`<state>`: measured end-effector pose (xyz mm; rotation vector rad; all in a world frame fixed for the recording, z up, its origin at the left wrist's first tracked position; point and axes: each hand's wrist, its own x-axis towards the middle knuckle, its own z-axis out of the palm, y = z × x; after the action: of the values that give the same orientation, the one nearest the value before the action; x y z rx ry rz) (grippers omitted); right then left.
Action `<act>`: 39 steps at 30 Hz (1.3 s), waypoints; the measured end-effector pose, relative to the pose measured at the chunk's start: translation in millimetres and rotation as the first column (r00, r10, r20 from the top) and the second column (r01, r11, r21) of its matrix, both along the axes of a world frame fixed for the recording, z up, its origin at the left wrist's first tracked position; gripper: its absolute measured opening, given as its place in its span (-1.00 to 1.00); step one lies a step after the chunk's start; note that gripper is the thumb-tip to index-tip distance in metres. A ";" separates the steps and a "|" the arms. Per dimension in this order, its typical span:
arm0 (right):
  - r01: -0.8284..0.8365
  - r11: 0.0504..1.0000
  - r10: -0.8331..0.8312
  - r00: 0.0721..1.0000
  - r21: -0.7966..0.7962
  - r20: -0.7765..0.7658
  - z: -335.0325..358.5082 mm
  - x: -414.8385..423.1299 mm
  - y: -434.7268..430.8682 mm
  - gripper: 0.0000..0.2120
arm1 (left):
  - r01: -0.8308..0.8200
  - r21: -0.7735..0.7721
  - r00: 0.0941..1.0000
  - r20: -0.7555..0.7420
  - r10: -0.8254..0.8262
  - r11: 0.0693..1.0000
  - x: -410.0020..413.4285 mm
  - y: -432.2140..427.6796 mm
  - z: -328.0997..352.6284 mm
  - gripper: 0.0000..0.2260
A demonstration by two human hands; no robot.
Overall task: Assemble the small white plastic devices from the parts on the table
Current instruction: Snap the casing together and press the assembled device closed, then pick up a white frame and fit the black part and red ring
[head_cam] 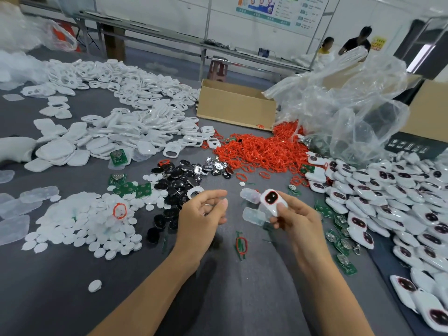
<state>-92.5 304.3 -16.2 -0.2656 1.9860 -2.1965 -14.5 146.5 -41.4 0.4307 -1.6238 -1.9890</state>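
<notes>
Grey worktable (pixel 242 287) heaped with parts, one white device (pixel 272 200) in hand.
Right hand (pixel 295 221) pinches the device between thumb and fingertips above the table's middle, its red-ringed dark window facing up. Left hand (pixel 203 212) hovers beside it, fingers loosely curled, nothing visible in them. Just past the hands lie black and chrome pieces (pixel 179 180), with white discs (pixel 80 221) to the left. Red rings (pixel 261 151) pile up beyond, finished devices (pixel 388 197) stack along the right, and white shells (pixel 121 132) spread far left.

No text can be read: the wall poster (pixel 274 10) and the yellow sign (pixel 378 43) right of it are blurred.
</notes>
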 end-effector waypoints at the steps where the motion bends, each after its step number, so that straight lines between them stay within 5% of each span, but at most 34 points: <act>1: 0.092 0.996 -0.092 0.996 0.017 -0.009 6.5 -11.2 13.4 -0.77 | -0.003 0.000 1.000 0.003 0.003 1.000 -0.1 0.3 0.6 -0.82; 6: 0.518 0.851 -0.509 0.854 0.087 -0.107 50.7 -88.4 102.1 -0.46 | -0.022 -0.004 1.000 0.004 0.022 1.000 0.0 0.9 4.7 -0.84; 9: 0.558 0.643 -0.477 0.827 0.525 -0.297 53.4 -113.0 129.9 -0.28 | -0.033 -0.006 0.999 -0.003 0.033 0.999 1.9 0.8 5.4 -0.86; 12: 0.603 0.428 -0.315 0.797 0.673 -0.515 39.6 -117.0 130.7 -0.47 | -0.039 -0.019 0.999 0.008 0.039 0.999 2.7 1.7 6.0 -0.86; 16: 0.566 0.526 -0.151 0.797 0.635 -0.585 38.8 -100.4 78.5 -0.69 | -0.062 -0.075 0.998 0.025 0.064 0.995 2.2 2.9 5.7 -0.86; 20: 0.314 0.676 0.234 0.766 0.667 -0.598 48.4 -77.6 -23.8 -0.76 | -0.087 -0.103 0.995 0.031 0.091 0.991 -0.6 4.5 4.0 -0.82; 25: -0.012 0.480 0.708 0.595 0.877 -0.379 52.5 -62.9 -165.4 -0.70 | -0.066 -0.082 0.997 0.022 0.068 0.994 -5.8 5.4 3.4 -0.74; 30: 0.017 0.232 0.763 0.617 0.973 -0.193 32.2 -58.1 -242.6 -0.83 | -0.045 -0.119 0.994 0.091 0.056 0.992 -3.4 4.4 7.2 -0.66; 31: 0.065 0.228 0.745 0.631 0.972 -0.217 27.8 -58.5 -247.8 -0.72 | -0.049 -0.123 0.991 0.117 0.063 0.991 -2.1 2.3 7.6 -0.67; 34: 0.197 0.278 0.703 0.625 0.940 -0.339 20.6 -57.9 -248.1 -0.59 | -0.024 -0.074 0.985 0.168 0.036 0.997 -3.6 1.5 6.3 -0.54; 39: 0.146 0.452 0.665 0.602 0.880 -0.442 28.5 -65.0 -221.5 -0.85 | -0.038 -0.056 0.997 0.072 0.042 0.998 -5.3 2.5 6.2 -0.55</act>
<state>-157.6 82.8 12.2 -1.4271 2.8326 -0.5477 -19.8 149.0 -35.2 0.5168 -1.6971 -1.9152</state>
